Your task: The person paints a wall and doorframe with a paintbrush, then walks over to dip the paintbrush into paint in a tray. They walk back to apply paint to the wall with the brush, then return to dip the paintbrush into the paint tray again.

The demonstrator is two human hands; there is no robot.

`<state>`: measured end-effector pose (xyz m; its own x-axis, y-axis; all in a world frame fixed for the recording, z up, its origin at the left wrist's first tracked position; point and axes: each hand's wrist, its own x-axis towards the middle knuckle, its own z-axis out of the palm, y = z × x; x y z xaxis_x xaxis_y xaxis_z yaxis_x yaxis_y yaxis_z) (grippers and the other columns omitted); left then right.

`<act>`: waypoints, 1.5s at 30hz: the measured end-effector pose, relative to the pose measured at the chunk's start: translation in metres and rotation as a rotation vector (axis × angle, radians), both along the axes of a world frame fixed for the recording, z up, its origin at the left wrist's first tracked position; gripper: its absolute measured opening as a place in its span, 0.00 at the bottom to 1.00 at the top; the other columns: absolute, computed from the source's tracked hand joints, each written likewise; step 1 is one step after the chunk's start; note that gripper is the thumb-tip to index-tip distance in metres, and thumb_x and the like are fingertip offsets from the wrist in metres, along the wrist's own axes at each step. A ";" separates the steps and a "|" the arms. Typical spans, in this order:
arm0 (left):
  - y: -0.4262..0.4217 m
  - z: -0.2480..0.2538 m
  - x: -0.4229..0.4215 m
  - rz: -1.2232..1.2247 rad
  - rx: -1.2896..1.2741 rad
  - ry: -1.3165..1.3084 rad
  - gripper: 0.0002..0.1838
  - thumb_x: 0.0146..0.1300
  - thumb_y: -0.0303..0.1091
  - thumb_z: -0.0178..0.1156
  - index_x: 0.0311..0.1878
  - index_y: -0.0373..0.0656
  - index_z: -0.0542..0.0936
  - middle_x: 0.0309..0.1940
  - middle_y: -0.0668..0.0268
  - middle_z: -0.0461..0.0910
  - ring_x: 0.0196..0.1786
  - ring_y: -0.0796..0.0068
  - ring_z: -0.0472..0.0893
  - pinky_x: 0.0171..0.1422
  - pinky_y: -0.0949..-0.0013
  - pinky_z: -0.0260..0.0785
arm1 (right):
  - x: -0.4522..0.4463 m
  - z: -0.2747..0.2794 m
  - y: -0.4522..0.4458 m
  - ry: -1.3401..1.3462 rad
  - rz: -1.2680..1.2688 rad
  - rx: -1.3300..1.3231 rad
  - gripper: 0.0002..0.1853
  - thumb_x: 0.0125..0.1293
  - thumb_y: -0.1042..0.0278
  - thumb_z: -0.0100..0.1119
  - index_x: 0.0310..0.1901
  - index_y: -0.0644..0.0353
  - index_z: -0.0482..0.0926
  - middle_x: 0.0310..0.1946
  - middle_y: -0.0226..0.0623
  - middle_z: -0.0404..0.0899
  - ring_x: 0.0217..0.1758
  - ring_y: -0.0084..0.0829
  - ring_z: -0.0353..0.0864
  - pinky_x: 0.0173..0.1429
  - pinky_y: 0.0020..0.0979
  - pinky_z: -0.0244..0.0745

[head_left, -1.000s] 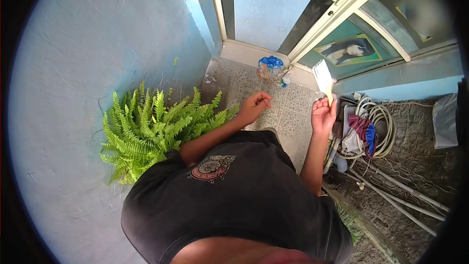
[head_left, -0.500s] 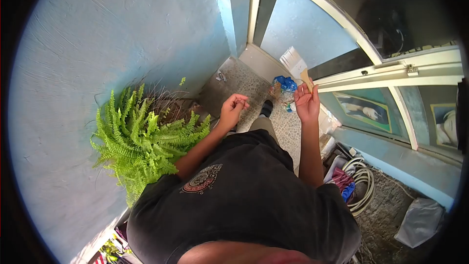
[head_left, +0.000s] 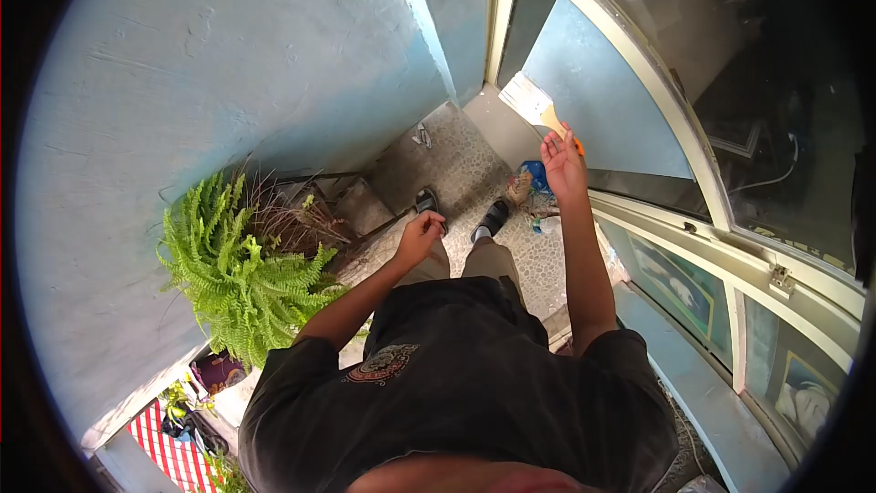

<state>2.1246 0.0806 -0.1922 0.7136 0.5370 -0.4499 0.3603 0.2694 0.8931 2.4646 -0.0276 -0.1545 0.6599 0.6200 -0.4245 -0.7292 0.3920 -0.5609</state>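
Observation:
A wide paintbrush (head_left: 529,100) with pale bristles and a wooden handle is in my right hand (head_left: 566,169). My fingers pinch the handle, whose orange end shows beside them, and the bristles point up and to the left. In front of my body, my left hand (head_left: 420,239) hangs with its fingers curled in and nothing visible in them. A leafy green fern (head_left: 242,274) grows to the left of that forearm, apart from the hand.
A blue-grey wall (head_left: 228,64) runs along the left. Glass window panels in a cream frame (head_left: 630,27) line the right. On the pebbled floor (head_left: 465,151) lie a blue plastic bag (head_left: 536,176) and small scraps. A red-and-white striped cloth (head_left: 173,447) is at lower left.
My view has shifted, and both feet now show on the floor. My right hand has raised the paintbrush slightly up and left. My left hand sits lower, away from the brush.

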 end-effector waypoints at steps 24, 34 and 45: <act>0.028 -0.123 -0.095 -0.301 0.083 0.528 0.09 0.68 0.32 0.54 0.45 0.41 0.79 0.25 0.61 0.77 0.28 0.71 0.76 0.35 0.67 0.69 | 0.034 -0.254 0.192 0.221 -0.253 0.096 0.21 0.72 0.50 0.53 0.59 0.52 0.71 0.45 0.31 0.74 0.51 0.28 0.72 0.64 0.37 0.69; 0.040 -0.116 -0.095 -0.335 0.101 0.505 0.09 0.68 0.31 0.53 0.46 0.40 0.79 0.27 0.64 0.76 0.29 0.76 0.75 0.36 0.70 0.68 | 0.022 -0.332 0.236 0.215 -0.378 -0.242 0.19 0.72 0.56 0.56 0.55 0.61 0.75 0.41 0.42 0.78 0.44 0.33 0.79 0.55 0.35 0.80; 0.038 -0.119 -0.094 -0.354 0.049 0.542 0.09 0.68 0.32 0.53 0.46 0.42 0.79 0.26 0.65 0.75 0.28 0.77 0.74 0.34 0.70 0.67 | 0.024 -0.141 0.228 -0.268 -0.443 -0.097 0.15 0.73 0.63 0.53 0.51 0.67 0.76 0.37 0.38 0.79 0.38 0.30 0.82 0.52 0.40 0.82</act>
<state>2.0303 0.1189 -0.3108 0.5298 0.3399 -0.7770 0.8230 0.0152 0.5679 2.4889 0.2005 -0.2959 0.9431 0.2228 -0.2467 -0.3313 0.5674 -0.7539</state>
